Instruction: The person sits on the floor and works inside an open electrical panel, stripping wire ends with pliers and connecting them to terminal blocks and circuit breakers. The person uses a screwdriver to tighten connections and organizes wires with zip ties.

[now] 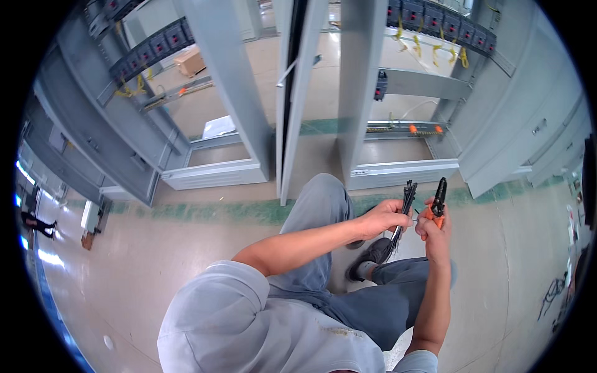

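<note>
My left hand (384, 220) is closed round a bundle of thin black wires (407, 198). The bundle stands nearly upright, its ends sticking out above and below the fist. Those ends are too small to make out in detail. Just to the right, my right hand (435, 232) grips crimping pliers (439, 200) by their orange handles, with the black head pointing up and away from me. Between the two hands is only a narrow gap. Both are held above my bent leg and dark shoe (371, 256). The fingers partly cover the pliers' handles.
Ahead stand grey open-framed electrical cabinets (398, 171), carrying rows of black circuit breakers (438, 25) with yellow wires. A cabinet door (305, 105) sticks out toward me. A cardboard box (189, 61) sits behind the left frame. Loose black wires (552, 293) lie on the floor at right.
</note>
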`<state>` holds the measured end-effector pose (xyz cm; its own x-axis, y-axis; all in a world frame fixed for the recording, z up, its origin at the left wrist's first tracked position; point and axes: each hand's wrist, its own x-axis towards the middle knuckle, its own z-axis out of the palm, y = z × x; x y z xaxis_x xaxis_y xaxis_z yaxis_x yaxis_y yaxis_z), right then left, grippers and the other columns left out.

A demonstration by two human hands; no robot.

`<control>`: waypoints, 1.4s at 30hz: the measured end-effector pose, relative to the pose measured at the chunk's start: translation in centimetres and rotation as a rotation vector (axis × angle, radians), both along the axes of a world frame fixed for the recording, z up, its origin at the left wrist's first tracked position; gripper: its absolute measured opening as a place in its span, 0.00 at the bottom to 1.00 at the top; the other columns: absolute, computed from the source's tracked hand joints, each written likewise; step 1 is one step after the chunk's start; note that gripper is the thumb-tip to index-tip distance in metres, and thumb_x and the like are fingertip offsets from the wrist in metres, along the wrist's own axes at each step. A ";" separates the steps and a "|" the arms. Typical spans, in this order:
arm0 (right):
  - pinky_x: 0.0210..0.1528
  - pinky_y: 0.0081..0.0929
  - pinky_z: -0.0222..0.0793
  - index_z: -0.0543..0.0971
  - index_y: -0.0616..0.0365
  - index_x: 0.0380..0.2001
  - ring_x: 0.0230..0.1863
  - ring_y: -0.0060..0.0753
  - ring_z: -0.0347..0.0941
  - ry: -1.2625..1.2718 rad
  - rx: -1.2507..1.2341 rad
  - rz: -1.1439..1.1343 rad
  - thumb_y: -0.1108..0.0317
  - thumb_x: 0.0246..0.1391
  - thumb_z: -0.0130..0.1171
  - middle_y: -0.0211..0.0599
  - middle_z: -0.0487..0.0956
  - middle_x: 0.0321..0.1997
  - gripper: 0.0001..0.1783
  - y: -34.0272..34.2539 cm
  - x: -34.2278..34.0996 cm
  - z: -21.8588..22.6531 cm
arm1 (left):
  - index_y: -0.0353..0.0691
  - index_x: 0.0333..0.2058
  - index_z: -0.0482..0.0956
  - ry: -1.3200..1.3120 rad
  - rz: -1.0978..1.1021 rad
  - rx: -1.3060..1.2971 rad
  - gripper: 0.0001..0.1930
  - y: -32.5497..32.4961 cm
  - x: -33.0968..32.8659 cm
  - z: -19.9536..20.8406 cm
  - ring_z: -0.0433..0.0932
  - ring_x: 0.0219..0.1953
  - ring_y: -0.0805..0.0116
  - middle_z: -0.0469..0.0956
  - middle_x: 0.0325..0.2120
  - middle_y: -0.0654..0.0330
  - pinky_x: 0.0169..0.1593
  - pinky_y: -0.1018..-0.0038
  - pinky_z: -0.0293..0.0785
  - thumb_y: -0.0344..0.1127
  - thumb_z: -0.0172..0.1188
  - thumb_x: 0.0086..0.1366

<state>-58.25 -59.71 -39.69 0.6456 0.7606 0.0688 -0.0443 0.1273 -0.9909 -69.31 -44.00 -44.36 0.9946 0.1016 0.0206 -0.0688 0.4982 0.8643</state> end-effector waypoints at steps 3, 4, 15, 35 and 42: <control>0.23 0.15 0.56 0.71 0.59 0.51 0.22 0.15 0.64 0.010 0.068 -0.022 0.76 0.50 0.56 0.28 0.73 0.28 0.22 0.6 -2.4 0.3 | 0.43 0.34 0.75 -0.031 0.003 0.028 0.06 0.5 -2.2 0.5 0.75 0.30 0.80 0.74 0.26 0.69 0.33 0.78 0.72 0.34 0.64 0.65; 0.23 0.15 0.56 0.71 0.59 0.51 0.22 0.15 0.64 0.020 0.091 -0.023 0.77 0.50 0.56 0.27 0.73 0.28 0.22 1.0 -2.9 0.8 | 0.44 0.35 0.75 -0.033 0.018 0.039 0.06 0.8 -2.8 1.2 0.75 0.30 0.80 0.74 0.27 0.69 0.32 0.78 0.72 0.34 0.64 0.65; 0.38 0.22 0.70 0.71 0.64 0.58 0.36 0.26 0.77 -0.225 -0.144 0.235 0.61 0.59 0.61 0.44 0.80 0.47 0.27 6.7 -11.6 2.6 | 0.42 0.41 0.73 0.043 0.042 0.337 0.10 11.4 -16.4 -1.4 0.79 0.38 0.77 0.81 0.33 0.65 0.41 0.75 0.76 0.40 0.61 0.73; 0.58 0.27 0.69 0.74 0.67 0.61 0.51 0.28 0.74 -0.395 -0.361 0.264 0.64 0.58 0.68 0.37 0.79 0.49 0.31 18.5 -29.4 0.7 | 0.41 0.46 0.73 0.271 0.312 -0.033 0.22 26.9 -36.5 -6.7 0.60 0.24 0.79 0.63 0.21 0.69 0.26 0.79 0.59 0.56 0.49 0.77; 0.57 0.29 0.70 0.72 0.65 0.63 0.52 0.30 0.76 -0.325 -0.101 -0.114 0.60 0.64 0.61 0.38 0.81 0.49 0.29 16.8 -29.0 -0.6 | 0.41 0.45 0.71 0.250 0.306 -0.008 0.20 31.0 -40.1 -4.0 0.64 0.24 0.77 0.67 0.21 0.66 0.26 0.78 0.62 0.54 0.46 0.78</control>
